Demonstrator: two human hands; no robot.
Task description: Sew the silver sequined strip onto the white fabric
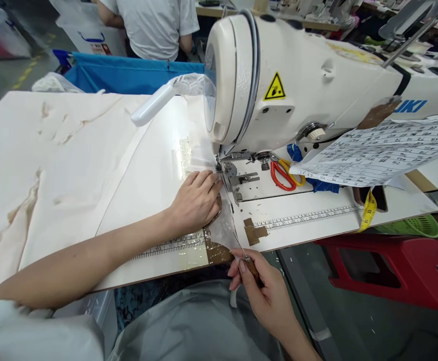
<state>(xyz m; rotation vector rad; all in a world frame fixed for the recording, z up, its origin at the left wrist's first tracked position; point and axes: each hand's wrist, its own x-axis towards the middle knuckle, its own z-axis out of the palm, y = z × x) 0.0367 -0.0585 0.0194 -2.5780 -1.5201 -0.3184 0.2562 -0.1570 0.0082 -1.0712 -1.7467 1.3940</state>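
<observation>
My left hand (198,203) lies flat with its fingers together on pale, thin fabric (224,228), just in front of the needle area of a white sewing machine (316,75). At the table's front edge, my right hand (258,286) is closed around the wooden handle of an awl (252,268). The awl's thin metal tip points up and left onto the fabric. A fabric end appears between the right fingers too. Part of the fabric is hidden under my left hand.
Red-handled scissors (282,175) and yellow-handled ones lie right of the needle. Printed sheets (380,150) hang over the table's right side, near a yellow tape measure (369,210). Cream fabric (53,165) covers the left. A red stool (403,271) stands below; a person (153,30) sits beyond.
</observation>
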